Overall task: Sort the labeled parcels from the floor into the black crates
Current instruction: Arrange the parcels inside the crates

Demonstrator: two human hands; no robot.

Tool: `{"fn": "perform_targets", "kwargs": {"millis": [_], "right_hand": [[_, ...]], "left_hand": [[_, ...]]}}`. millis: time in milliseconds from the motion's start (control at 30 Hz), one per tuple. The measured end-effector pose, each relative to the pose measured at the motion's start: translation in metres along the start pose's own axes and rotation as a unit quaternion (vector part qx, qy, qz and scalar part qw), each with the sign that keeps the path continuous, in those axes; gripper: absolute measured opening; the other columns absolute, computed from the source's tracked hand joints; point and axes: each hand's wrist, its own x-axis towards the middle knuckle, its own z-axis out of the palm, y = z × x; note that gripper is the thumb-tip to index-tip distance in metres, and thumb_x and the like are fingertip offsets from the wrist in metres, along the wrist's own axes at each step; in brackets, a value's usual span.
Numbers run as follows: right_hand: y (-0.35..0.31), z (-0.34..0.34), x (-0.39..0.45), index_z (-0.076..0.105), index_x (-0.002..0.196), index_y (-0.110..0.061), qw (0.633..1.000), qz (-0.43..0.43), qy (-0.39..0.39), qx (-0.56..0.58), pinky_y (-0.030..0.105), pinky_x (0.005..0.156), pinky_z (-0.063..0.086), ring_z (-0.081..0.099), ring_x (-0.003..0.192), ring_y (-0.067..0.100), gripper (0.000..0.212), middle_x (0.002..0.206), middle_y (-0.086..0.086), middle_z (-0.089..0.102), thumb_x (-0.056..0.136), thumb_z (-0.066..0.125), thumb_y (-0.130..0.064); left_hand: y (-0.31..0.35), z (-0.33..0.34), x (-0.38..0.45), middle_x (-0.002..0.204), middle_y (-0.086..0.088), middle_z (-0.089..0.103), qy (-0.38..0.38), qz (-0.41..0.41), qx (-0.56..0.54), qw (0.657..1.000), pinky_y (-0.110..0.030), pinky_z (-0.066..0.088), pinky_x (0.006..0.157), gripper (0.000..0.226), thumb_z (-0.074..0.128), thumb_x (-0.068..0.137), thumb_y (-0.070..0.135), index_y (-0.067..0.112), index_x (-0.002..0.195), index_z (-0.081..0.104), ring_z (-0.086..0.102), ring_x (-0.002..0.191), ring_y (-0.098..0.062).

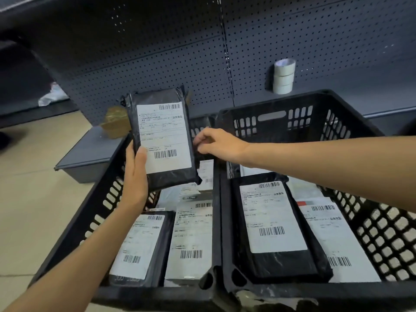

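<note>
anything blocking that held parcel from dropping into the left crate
Nothing visible does. The left hand holds the black parcel upright above the left crate, whose top is open; labeled parcels already lie inside it.

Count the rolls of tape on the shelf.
3. The tape rolls stand in one stack on the grey shelf behind the right black crate, against the pegboard: one at the bottom, one in the middle, one on top. No others show.
</note>
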Motion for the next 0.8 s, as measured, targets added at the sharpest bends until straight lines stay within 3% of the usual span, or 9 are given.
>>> {"fn": "perform_targets", "kwargs": {"millis": [100,200,233,333,433,567,667,733,800], "right_hand": [[-0.003,0.014,0.005,0.061,0.117,-0.018,1.0,-0.01,-0.026,-0.012,0.025,0.093,0.045,0.059,0.108,0.016,0.024,0.112,0.001,0.063,0.093,0.059,-0.014],[-0.004,0.028,0.012,0.062,0.117,-0.016,0.998,-0.02,-0.051,-0.021,0.028,0.093,0.047,0.06,0.103,0.016,0.025,0.108,0.001,0.063,0.093,0.059,-0.012],[-0.004,0.032,0.015,0.062,0.118,-0.016,0.998,-0.021,-0.059,-0.031,0.028,0.092,0.047,0.06,0.102,0.016,0.025,0.109,0.002,0.064,0.093,0.059,-0.012],[-0.003,0.041,0.026,0.057,0.125,-0.017,0.989,-0.024,-0.107,-0.096,0.031,0.094,0.046,0.058,0.107,0.018,0.031,0.117,0.003,0.061,0.094,0.057,-0.014],[-0.004,0.05,0.039,0.051,0.134,-0.019,0.976,-0.017,-0.138,-0.169,0.027,0.093,0.042,0.054,0.114,0.02,0.038,0.126,0.004,0.057,0.096,0.055,-0.017],[0.0,0.063,0.059,0.045,0.139,-0.017,0.966,0.0,-0.141,-0.219,0.027,0.088,0.042,0.054,0.114,0.023,0.043,0.131,0.007,0.055,0.097,0.053,-0.018],[0.007,0.071,0.072,0.029,0.151,-0.018,0.944,0.041,-0.186,-0.27,0.029,0.094,0.04,0.049,0.123,0.027,0.057,0.143,0.009,0.046,0.099,0.051,-0.02],[0.014,0.076,0.081,0.018,0.155,-0.019,0.934,0.065,-0.213,-0.28,0.032,0.103,0.041,0.048,0.127,0.028,0.064,0.148,0.009,0.041,0.099,0.05,-0.019],[0.021,0.086,0.089,0.012,0.156,-0.022,0.929,0.083,-0.229,-0.279,0.043,0.107,0.042,0.051,0.126,0.032,0.069,0.146,0.012,0.044,0.098,0.049,-0.015]], "left_hand": [[-0.02,-0.019,0.005,0.142,0.01,0.054,-0.01,-0.03,0.01,0.999,-0.03,0.043,0.106,0.049,0.036,0.105,0.044,0.032,0.153,0.03,0.052,0.128,-0.008],[-0.041,-0.033,0.01,0.143,0.006,0.052,-0.013,-0.067,0.015,0.998,-0.022,0.044,0.094,0.051,0.034,0.106,0.041,0.029,0.155,0.027,0.05,0.129,-0.014],[-0.047,-0.037,0.012,0.143,0.006,0.052,-0.011,-0.073,0.02,0.997,-0.024,0.043,0.097,0.051,0.033,0.106,0.042,0.029,0.155,0.027,0.049,0.13,-0.015],[-0.06,-0.047,0.019,0.141,0.007,0.053,-0.008,-0.08,0.035,0.996,-0.035,0.041,0.105,0.051,0.034,0.104,0.045,0.031,0.153,0.03,0.049,0.131,-0.017],[-0.068,-0.052,0.028,0.133,0.007,0.058,-0.014,-0.086,0.032,0.996,-0.022,0.047,0.086,0.045,0.034,0.106,0.036,0.028,0.15,0.034,0.057,0.118,-0.009],[-0.083,-0.057,0.045,0.129,0.008,0.062,-0.017,-0.087,0.047,0.995,-0.036,0.048,0.099,0.043,0.037,0.104,0.039,0.031,0.146,0.039,0.059,0.118,-0.013],[-0.1,-0.059,0.06,0.129,0.007,0.061,-0.012,-0.085,0.056,0.995,-0.037,0.048,0.099,0.044,0.036,0.104,0.04,0.031,0.147,0.039,0.058,0.118,-0.014],[-0.112,-0.057,0.066,0.129,0.006,0.059,-0.013,-0.083,0.069,0.994,-0.03,0.047,0.096,0.044,0.034,0.105,0.041,0.03,0.147,0.038,0.056,0.116,-0.011],[-0.126,-0.055,0.07,0.127,0.006,0.058,-0.022,-0.089,0.065,0.994,-0.019,0.045,0.082,0.042,0.033,0.107,0.037,0.027,0.147,0.039,0.056,0.108,-0.003]]}}
